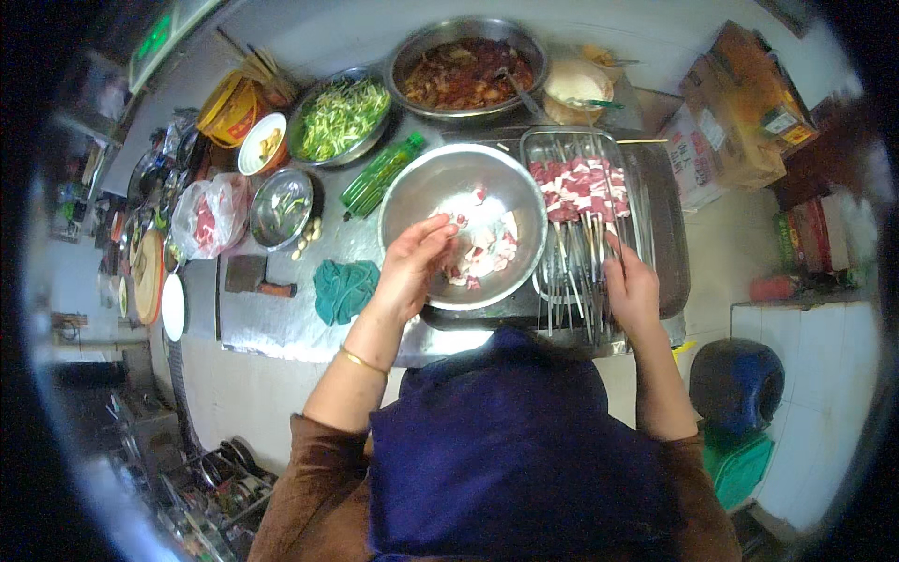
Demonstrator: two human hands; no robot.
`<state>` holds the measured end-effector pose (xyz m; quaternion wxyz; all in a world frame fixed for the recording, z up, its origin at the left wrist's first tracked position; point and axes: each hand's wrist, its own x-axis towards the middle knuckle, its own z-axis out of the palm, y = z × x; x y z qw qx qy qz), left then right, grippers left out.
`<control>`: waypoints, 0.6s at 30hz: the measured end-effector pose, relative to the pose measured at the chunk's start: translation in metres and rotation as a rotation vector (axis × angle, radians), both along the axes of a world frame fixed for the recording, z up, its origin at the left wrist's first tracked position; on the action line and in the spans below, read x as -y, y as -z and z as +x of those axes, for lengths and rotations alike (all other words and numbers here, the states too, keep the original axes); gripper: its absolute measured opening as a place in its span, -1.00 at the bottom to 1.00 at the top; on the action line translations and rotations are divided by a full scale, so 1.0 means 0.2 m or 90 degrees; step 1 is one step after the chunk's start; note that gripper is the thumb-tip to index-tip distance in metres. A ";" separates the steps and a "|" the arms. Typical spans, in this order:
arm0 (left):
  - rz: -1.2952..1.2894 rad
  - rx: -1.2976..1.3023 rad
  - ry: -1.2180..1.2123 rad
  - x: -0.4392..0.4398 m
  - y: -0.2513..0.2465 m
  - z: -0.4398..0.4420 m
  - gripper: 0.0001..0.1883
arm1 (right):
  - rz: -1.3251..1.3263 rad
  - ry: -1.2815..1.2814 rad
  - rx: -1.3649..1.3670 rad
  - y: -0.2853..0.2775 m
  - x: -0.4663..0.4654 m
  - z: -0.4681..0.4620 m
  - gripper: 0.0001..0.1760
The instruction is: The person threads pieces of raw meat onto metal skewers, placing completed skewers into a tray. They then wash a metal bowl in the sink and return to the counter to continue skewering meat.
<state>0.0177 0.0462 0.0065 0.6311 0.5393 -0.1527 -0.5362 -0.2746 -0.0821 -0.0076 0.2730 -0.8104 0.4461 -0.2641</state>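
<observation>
My left hand [419,263] reaches over the near left rim of a wide stainless steel bowl [414,175], fingers bent. Whether anything is between the fingertips cannot be made out. Inside the bowl lie small pieces of raw red and whitish meat [491,251]. My right hand [634,284] grips a thin metal skewer [616,204] over the right side of a metal tray [527,140]. Rows of skewers threaded with raw meat [576,188] rest in that tray, their bare ends towards me.
Behind the bowl stand a basin of red sauce [460,74], a bowl of chopped greens [344,119] and a green bottle [383,175]. A cleaver [247,274] and a teal cloth [344,289] lie left. Cardboard boxes [737,119] stand at the right.
</observation>
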 end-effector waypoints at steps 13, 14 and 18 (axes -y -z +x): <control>0.307 1.003 0.572 0.52 0.31 -0.10 -0.81 | 0.278 -0.025 0.193 0.00 -0.34 -0.16 -0.73; 0.304 1.022 0.559 0.52 0.33 -0.13 -0.86 | 0.277 -0.021 0.196 0.00 -0.35 -0.17 -0.72; 0.221 1.058 0.562 0.50 0.33 -0.16 -0.91 | 0.292 0.016 0.226 0.04 -0.39 -0.19 -0.69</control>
